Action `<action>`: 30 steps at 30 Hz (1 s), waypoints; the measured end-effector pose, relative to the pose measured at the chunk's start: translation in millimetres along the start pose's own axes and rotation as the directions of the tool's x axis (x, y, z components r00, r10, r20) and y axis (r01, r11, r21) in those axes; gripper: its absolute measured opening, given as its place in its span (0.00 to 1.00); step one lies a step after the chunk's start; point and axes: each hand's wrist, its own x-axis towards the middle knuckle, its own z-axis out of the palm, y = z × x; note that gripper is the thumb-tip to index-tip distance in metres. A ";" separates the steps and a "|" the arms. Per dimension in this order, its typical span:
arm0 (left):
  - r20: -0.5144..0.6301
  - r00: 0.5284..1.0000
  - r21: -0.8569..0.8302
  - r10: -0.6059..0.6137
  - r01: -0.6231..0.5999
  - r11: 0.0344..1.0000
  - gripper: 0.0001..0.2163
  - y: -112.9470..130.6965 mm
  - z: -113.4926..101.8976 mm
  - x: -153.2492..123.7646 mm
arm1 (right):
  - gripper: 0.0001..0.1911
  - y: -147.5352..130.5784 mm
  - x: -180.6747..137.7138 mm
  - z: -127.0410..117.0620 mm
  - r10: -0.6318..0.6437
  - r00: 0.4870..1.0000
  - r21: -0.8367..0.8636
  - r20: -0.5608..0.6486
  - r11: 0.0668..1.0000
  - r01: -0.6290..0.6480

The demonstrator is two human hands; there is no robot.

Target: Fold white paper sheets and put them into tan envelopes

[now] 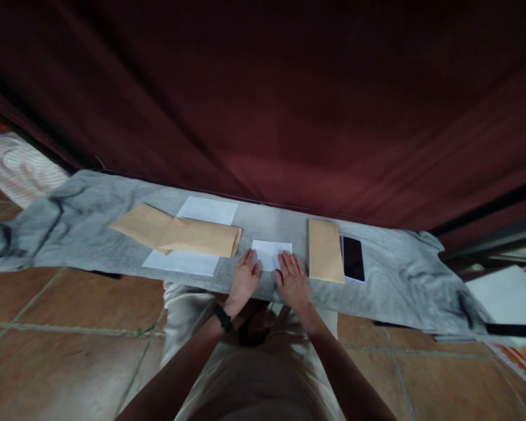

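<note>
A small white sheet of paper, which looks folded, lies in front of me on the grey cloth. My left hand rests at its left edge, fingertips touching the border and thumb a little apart. Across its lower right corner lies my right hand, fingers stretched out flat on the paper. To the right is a brown envelope, placed upright beside a dark-screened phone. On the left, brown envelopes lie over larger white sheets, partly covering them.
The grey cloth covers a narrow table against a dark red curtain. A striped cloth is at the far left. At the right, a white flat board or sheet lies low, near the tiled floor.
</note>
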 end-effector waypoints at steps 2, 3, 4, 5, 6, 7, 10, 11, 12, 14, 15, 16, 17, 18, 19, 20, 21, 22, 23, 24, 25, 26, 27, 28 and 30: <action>0.016 0.995 -0.089 -0.094 0.095 0.991 0.19 1.6 -2.2 11.5 | 0.27 -0.5 0.1 -3.7 -0.024 0.999 0.011 0.048 1.000 0.023; 0.032 0.988 -0.139 -0.153 0.156 0.978 0.19 2.8 -4.1 16.9 | 0.27 -0.5 0.3 -5.1 -0.021 0.998 0.014 0.063 1.000 0.021; 0.048 0.975 -0.185 -0.215 0.220 0.958 0.19 4.2 -6.6 21.8 | 0.28 -0.4 0.5 -6.1 -0.018 0.997 0.017 0.072 1.000 0.016; 0.067 0.960 -0.223 -0.272 0.280 0.934 0.20 5.7 -9.3 26.1 | 0.28 -0.3 0.8 -7.0 -0.016 0.997 0.021 0.076 1.000 0.014; 0.088 0.945 -0.251 -0.315 0.327 0.911 0.22 7.3 -12.2 29.7 | 0.29 -0.2 1.0 -7.7 -0.016 0.997 0.025 0.078 1.000 0.014; 0.114 0.929 -0.276 -0.351 0.369 0.887 0.23 9.0 -15.1 32.6 | 0.29 -0.3 1.1 -8.3 -0.016 0.997 0.030 0.078 0.999 0.014; 0.205 0.875 -0.386 -0.438 0.483 0.786 0.26 13.9 -22.3 37.5 | 0.30 -1.4 1.5 -10.4 -0.023 0.996 0.054 0.080 0.998 0.019; 0.235 0.850 -0.448 -0.471 0.525 0.724 0.27 15.6 -24.1 38.0 | 0.30 -1.9 1.6 -11.2 -0.032 0.996 0.067 0.083 0.997 0.027; 0.264 0.824 -0.515 -0.502 0.560 0.649 0.28 17.3 -25.7 38.0 | 0.31 -2.1 1.8 -12.0 -0.045 0.995 0.084 0.084 0.996 0.038; 0.331 0.783 -0.618 -0.527 0.602 0.505 0.30 20.4 -29.4 36.9 | 0.31 -1.6 2.6 -13.7 -0.062 0.996 0.130 0.071 0.990 0.053; 0.371 0.766 -0.654 -0.525 0.617 0.438 0.31 21.5 -31.7 36.2 | 0.29 -0.6 3.3 -14.9 -0.055 0.997 0.158 0.052 0.986 0.046; 0.411 0.753 -0.680 -0.514 0.628 0.377 0.32 22.2 -34.7 35.5 | 0.27 0.9 4.5 -16.4 -0.034 0.999 0.192 0.027 0.981 0.028; 0.444 0.744 -0.702 -0.499 0.635 0.322 0.33 22.3 -38.2 35.2 | 0.25 2.9 6.2 -18.5 0.000 1.000 0.234 -0.001 0.972 0.000; 0.474 0.739 -0.721 -0.480 0.638 0.269 0.34 21.9 -42.2 35.2 | 0.23 5.3 8.4 -21.4 0.043 0.999 0.279 -0.027 0.960 -0.034; 0.502 0.737 -0.741 -0.453 0.636 0.215 0.34 21.1 -46.5 35.6 | 0.21 8.1 11.2 -25.1 0.086 0.995 0.323 -0.045 0.944 -0.067; 0.523 0.742 -0.755 -0.420 0.631 0.176 0.33 20.0 -51.1 36.5 | 0.19 11.0 14.6 -29.6 0.123 0.991 0.366 -0.057 0.926 -0.094; 0.535 0.750 -0.762 -0.389 0.627 0.161 0.30 18.8 -55.6 37.7 | 0.17 14.0 18.7 -34.8 0.152 0.986 0.408 -0.061 0.906 -0.115; 0.541 0.757 -0.763 -0.365 0.625 0.165 0.26 17.6 -59.9 39.1 | 0.15 17.0 23.4 -40.3 0.175 0.983 0.448 -0.059 0.884 -0.130; 0.538 0.765 -0.761 -0.355 0.622 0.188 0.23 16.6 -63.8 40.4 | 0.14 19.9 28.7 -45.8 0.193 0.980 0.493 -0.056 0.858 -0.141; 0.518 0.775 -0.757 -0.362 0.612 0.229 0.21 15.7 -67.2 41.6 | 0.12 22.8 34.6 -50.8 0.206 0.977 0.544 -0.047 0.826 -0.148; 0.486 0.789 -0.749 -0.376 0.597 0.286 0.21 15.0 -69.9 42.4 | 0.11 25.6 40.8 -54.8 0.217 0.976 0.594 -0.033 0.789 -0.155; 0.451 0.806 -0.733 -0.384 0.580 0.355 0.23 14.5 -72.0 42.8 | 0.11 28.3 47.4 -57.7 0.226 0.974 0.640 -0.017 0.751 -0.163; 0.420 0.824 -0.712 -0.380 0.559 0.426 0.24 14.0 -73.4 42.8 | 0.10 31.0 54.2 -59.1 0.238 0.971 0.678 0.002 0.714 -0.177; 0.404 0.842 -0.688 -0.358 0.538 0.488 0.24 13.5 -73.8 42.6 | 0.10 33.4 61.0 -59.0 0.253 0.967 0.707 0.026 0.679 -0.197; 0.427 0.857 -0.648 -0.290 0.513 0.563 0.24 12.4 -71.7 42.0 | 0.10 37.4 74.0 -55.3 0.285 0.955 0.739 0.084 0.625 -0.251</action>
